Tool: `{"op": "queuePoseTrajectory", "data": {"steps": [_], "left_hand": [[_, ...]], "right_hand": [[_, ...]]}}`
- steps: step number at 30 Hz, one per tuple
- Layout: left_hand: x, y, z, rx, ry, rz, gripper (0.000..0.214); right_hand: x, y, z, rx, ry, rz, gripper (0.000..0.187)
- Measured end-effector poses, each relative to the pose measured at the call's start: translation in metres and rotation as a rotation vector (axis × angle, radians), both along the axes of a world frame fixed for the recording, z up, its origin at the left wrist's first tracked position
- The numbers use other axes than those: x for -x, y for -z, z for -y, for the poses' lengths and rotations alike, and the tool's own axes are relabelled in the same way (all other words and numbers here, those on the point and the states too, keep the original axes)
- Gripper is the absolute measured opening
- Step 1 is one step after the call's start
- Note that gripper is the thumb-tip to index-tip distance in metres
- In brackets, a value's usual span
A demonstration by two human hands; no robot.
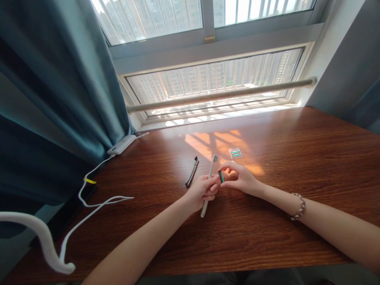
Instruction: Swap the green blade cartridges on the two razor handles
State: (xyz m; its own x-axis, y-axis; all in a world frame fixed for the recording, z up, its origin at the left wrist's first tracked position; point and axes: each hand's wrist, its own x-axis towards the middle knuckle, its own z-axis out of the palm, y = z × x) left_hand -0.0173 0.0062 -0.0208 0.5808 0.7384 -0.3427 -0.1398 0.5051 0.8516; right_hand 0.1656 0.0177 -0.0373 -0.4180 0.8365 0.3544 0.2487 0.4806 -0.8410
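My left hand (pixel 202 193) is closed around a pale toothbrush (pixel 210 171), whose dark bristles point up and away from me. Between the thumb and fingers of my right hand (pixel 242 180) is a razor cartridge (pixel 221 177), dark with a green strip. The left fingertips are right beside the cartridge; whether they touch it I cannot tell. To the left of my left hand lies a black razor handle (pixel 192 172) on the table. Beyond my right hand sits a small clear case (pixel 236 153) with green-striped cartridges in it.
The brown wooden table (pixel 297 158) reaches to a window with a white rail (pixel 225 95) in front. A white power strip (pixel 122 145) and white cable (pixel 86 190) lie at the left by a blue curtain (pixel 74 71). A curved white stand (pixel 44 233) juts in at lower left.
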Motion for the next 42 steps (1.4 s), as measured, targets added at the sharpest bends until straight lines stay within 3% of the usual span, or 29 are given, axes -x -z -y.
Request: {"op": "queuePoseTrajectory", "data": {"steps": [4, 16, 18, 21, 23, 26, 33, 38, 42], "left_hand": [[-0.001, -0.003, 0.003, 0.040, 0.008, 0.089, 0.026], [-0.001, -0.002, 0.002, 0.052, -0.012, 0.097, 0.023], [-0.002, -0.003, 0.003, 0.014, -0.044, 0.073, 0.026], [-0.004, -0.004, 0.004, -0.079, -0.088, 0.088, 0.030], [-0.005, -0.004, 0.005, -0.113, -0.068, 0.121, 0.032], [-0.006, -0.002, 0.007, -0.137, -0.007, 0.135, 0.028], [-0.010, 0.003, 0.011, -0.172, 0.025, 0.074, 0.023], [-0.008, 0.003, 0.008, -0.179, 0.005, 0.053, 0.023], [-0.007, 0.002, 0.008, -0.178, 0.036, 0.051, 0.022]], "right_hand": [[0.007, -0.006, 0.010, 0.017, 0.055, -0.080, 0.039], [0.008, -0.005, 0.011, 0.042, 0.063, -0.116, 0.039], [0.008, -0.002, 0.009, 0.193, 0.065, -0.220, 0.038], [0.005, 0.003, 0.001, 0.584, 0.057, -0.610, 0.028], [0.001, 0.004, -0.006, 0.814, -0.024, -0.869, 0.022], [-0.006, 0.005, -0.013, 0.983, -0.175, -1.037, 0.023], [-0.008, 0.006, -0.013, 0.986, -0.361, -1.078, 0.030], [-0.008, 0.006, -0.013, 0.978, -0.364, -1.045, 0.037], [-0.007, 0.006, -0.013, 0.970, -0.373, -1.041, 0.032]]}}
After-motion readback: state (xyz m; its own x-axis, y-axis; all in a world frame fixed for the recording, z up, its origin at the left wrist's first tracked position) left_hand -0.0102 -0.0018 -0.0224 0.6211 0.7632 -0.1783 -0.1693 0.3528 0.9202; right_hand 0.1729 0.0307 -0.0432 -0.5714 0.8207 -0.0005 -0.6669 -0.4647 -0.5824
